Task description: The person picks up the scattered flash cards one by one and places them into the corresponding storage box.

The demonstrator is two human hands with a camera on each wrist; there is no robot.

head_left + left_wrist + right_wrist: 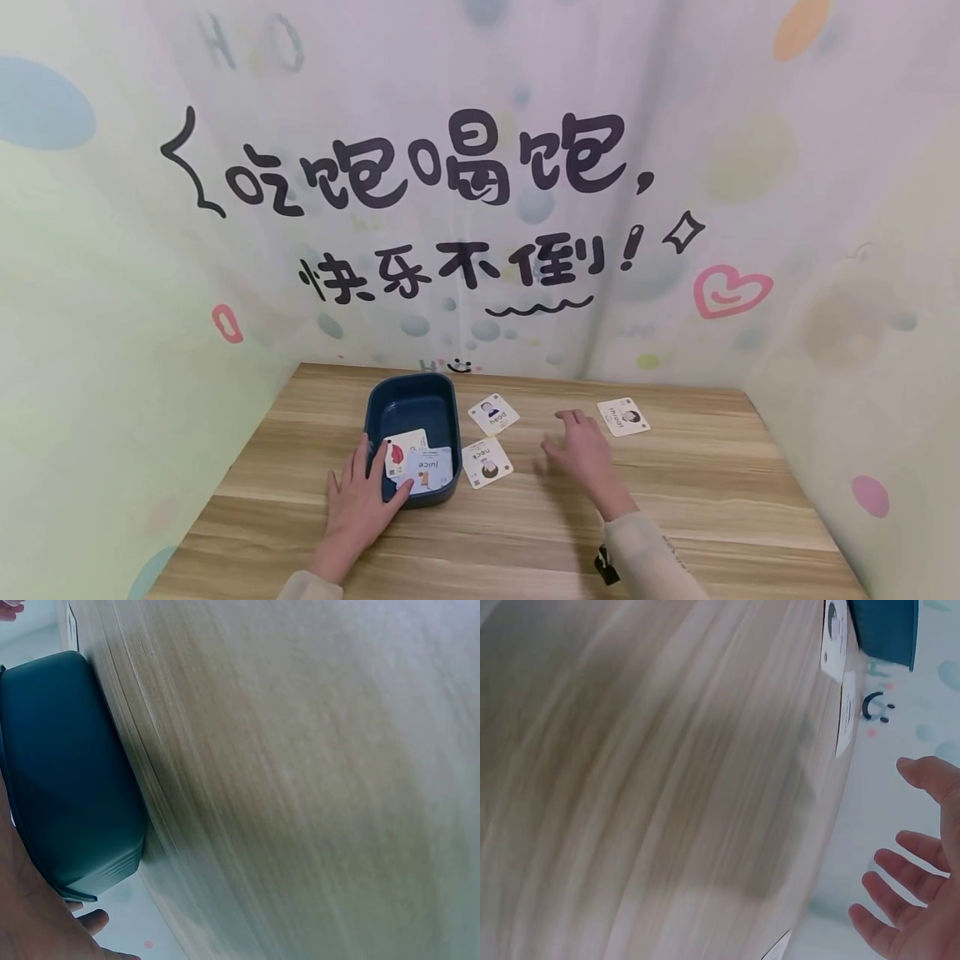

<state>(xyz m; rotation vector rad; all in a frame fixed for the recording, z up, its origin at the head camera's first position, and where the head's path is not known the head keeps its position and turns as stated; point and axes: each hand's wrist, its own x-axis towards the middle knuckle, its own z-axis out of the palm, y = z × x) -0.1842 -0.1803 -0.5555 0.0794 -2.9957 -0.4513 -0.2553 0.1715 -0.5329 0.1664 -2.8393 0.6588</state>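
Observation:
Near the table's middle stands a dark blue plastic bin [414, 387] with several picture cards in it. A "juice" card [429, 468] overlaps a card with red lips [397, 454]. My left hand [358, 498] rests on the bin's near left corner, fingers spread along the rim and thumb at the front edge. In the left wrist view, fingertips [93, 921] stick out past the bin's corner. My right hand [587, 454] hovers over the table with nothing in it, fingers loosely spread. It lies between the "neck" card [487, 463] and the "throat" card [624, 417].
A "head" card [493, 414] lies right of the bin, touching or nearly touching the "neck" card. A small black object [606, 567] shows beside the right sleeve [647, 554]. Behind the wood-grain table [712, 500] hangs a printed curtain [465, 208].

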